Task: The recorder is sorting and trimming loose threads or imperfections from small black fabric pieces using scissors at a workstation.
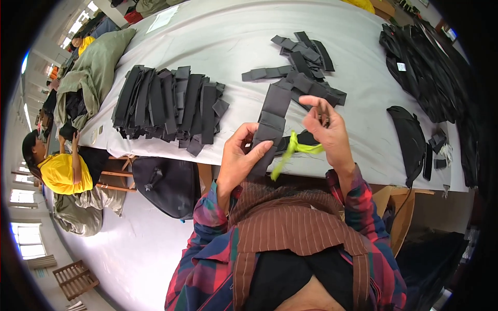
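Black strip point(275, 101) in left hand point(233, 158), partly hidden by fingers point(245, 132)

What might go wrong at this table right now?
The blurred yellow-green cord, between the left hand and the right hand, might snag on the dark strip that the left hand pinches.

The row of dark pieces reaches close to the near edge of the table, so a bump could perhaps knock some off.

Our big table point(223, 46) under wrinkled pale-grey cloth, a chunky row of dark-grey fabric strips point(168, 106) on our left, messy heap of matching strips point(306, 59) mid-table, black fabric pile point(423, 78) way right.
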The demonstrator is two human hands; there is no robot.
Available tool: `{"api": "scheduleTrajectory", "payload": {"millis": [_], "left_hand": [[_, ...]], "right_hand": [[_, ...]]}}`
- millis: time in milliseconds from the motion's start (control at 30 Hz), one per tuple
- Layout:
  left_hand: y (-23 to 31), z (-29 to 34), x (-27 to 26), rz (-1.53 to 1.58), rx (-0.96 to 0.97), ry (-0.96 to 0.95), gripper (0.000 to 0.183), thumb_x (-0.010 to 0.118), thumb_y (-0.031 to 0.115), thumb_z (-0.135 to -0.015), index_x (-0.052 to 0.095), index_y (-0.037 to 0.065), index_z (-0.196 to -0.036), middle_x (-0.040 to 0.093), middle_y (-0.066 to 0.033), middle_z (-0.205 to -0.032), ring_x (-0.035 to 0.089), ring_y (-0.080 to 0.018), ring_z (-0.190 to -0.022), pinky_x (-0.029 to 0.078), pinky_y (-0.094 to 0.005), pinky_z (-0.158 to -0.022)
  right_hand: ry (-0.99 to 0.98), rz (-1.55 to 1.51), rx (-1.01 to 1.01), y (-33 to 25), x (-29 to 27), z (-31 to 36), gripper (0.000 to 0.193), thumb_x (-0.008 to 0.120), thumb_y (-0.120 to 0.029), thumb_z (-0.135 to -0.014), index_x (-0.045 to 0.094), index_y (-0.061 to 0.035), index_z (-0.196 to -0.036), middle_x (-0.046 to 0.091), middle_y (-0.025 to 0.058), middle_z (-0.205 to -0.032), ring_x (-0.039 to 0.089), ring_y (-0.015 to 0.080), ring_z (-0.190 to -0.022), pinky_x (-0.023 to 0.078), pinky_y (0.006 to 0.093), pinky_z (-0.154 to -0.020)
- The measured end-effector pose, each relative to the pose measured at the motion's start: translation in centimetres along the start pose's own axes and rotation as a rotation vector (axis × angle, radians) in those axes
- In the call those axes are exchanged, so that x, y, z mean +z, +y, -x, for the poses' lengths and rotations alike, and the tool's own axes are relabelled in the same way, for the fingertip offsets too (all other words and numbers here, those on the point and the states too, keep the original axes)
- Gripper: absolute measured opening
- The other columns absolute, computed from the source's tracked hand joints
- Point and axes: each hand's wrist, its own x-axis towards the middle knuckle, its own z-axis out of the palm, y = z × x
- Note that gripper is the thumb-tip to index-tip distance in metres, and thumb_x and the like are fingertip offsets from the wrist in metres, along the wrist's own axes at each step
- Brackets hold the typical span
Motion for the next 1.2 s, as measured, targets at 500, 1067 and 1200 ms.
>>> {"api": "scheduleTrajectory", "payload": {"millis": [500,1067,1200], "left_hand": [[-0.9,-0.6,0.8,-0.026,0.196,0.087,0.018,0.064,0.003,-0.080,0.059,0.000,-0.098,0.051,-0.0092,-0.113,0.053,-0.0142,-0.098,0.044,-0.0253,-0.083],[-0.8,-0.6,0.5,0.427,-0.273,0.007,0.037,0.057,0.002,-0.085,0.046,0.003,-0.120,0.058,-0.0017,-0.078,0.052,-0.0083,-0.070,0.042,-0.0219,-0.068],[-0.5,-0.3,0.6,0.622,-0.339,-0.022,0.038,0.057,0.003,-0.085,0.043,0.003,-0.121,0.060,-0.0050,-0.087,0.056,-0.0100,-0.077,0.045,-0.0228,-0.075]], "right_hand": [[-0.131,0.279,-0.532,2.3,1.5,2.2,0.047,0.050,0.019,-0.057,0.066,-0.0068,-0.094,0.065,0.0088,-0.084,0.061,0.0164,-0.065,0.046,0.0235,-0.054],[0.003,0.170,-0.073,1.8,1.4,0.8,0.017,0.050,0.009,-0.075,0.059,0.0037,-0.089,0.061,0.0019,-0.077,0.054,0.0054,-0.075,0.046,0.0224,-0.068],[0.014,0.127,-0.108,2.1,1.9,0.9,0.016,0.050,0.009,-0.074,0.059,0.0031,-0.087,0.061,0.0025,-0.075,0.054,0.0057,-0.074,0.046,0.0224,-0.067]]}}
